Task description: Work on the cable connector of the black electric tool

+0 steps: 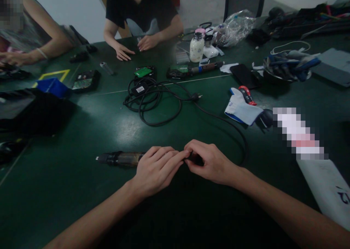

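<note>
A dark electric screwdriver [120,158] lies sideways on the green table, its thin metal tip pointing left. My left hand [158,167] is closed over its right part, palm down, hiding much of the body. Beside it, my right hand [209,159] is curled, thumb and fingers pinching a small black part [188,155] at the tool's right end. The fingertips of both hands meet there, so the part's shape is mostly hidden. A black power cord [158,124] lies in loops beyond my hands. One length of it runs down behind my right wrist.
Beyond the cord lie opened devices with green boards [143,72], a similar tool [207,67] and a phone [244,76]. To the right are a glove [242,105], a red-black handle [247,95] and a white box [325,183]. A black bag [30,110] sits left; two people sit opposite.
</note>
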`<state>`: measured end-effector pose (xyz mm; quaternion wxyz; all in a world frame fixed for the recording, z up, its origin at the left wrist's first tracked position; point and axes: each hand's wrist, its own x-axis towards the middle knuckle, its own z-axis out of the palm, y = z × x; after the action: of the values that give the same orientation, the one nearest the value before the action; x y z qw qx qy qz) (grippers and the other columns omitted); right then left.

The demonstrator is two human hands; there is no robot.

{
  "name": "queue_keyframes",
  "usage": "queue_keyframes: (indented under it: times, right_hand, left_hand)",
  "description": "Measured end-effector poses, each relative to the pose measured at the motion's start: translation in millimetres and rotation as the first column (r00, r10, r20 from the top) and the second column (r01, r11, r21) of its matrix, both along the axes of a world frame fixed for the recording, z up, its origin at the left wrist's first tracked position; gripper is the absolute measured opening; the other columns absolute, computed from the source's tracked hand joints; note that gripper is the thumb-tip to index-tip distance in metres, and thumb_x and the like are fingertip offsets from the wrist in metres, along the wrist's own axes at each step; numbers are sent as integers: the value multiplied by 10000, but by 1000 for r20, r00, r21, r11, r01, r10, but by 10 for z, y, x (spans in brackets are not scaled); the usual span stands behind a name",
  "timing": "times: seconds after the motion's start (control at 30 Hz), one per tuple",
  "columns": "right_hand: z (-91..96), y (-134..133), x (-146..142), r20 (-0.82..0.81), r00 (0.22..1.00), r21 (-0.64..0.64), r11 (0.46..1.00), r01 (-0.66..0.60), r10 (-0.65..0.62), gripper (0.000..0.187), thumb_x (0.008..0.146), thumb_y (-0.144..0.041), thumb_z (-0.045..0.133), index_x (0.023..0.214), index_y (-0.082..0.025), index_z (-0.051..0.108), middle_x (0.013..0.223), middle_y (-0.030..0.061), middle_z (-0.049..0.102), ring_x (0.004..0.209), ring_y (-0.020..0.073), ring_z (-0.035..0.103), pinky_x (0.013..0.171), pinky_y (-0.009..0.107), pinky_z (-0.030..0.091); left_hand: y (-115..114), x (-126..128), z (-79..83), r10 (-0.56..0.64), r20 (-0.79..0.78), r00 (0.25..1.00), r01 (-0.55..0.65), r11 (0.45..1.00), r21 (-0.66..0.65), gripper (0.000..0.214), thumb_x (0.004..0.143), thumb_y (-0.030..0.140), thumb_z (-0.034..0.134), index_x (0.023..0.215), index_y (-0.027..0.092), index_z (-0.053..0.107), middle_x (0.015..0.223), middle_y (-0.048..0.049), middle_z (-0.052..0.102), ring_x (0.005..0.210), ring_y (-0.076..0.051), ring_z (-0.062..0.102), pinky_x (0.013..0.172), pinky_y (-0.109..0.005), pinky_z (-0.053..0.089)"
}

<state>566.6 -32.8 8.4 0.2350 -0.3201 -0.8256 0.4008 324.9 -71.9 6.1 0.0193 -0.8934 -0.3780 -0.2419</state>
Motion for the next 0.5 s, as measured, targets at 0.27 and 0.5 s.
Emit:
queue_keyframes:
  times: [0.27,0.5]
  right_hand:
    - [16,-4,-4,-11,1000,12,1000,2,-1,187,936,-104,635,1092,-204,606,1066,43,668,825,156,634,733,281,522]
    - [13,4,1,-10,1000,11,1000,-1,1,188,938,-126,653,1100,-201,596,1050,34,664,812,149,627,716,274,507]
  left_hand:
    - [5,-5,-19,11,-16,1000,-10,1000,26,459,997,245,676,1442,229,561,1146,-28,775,1051,-190,719,895,-362,488]
    - [-12,-10,12,-36,-1,999,36,999,8,538,959,234,698,1473,208,540,1224,-31,764,1091,-193,709,914,-374,497]
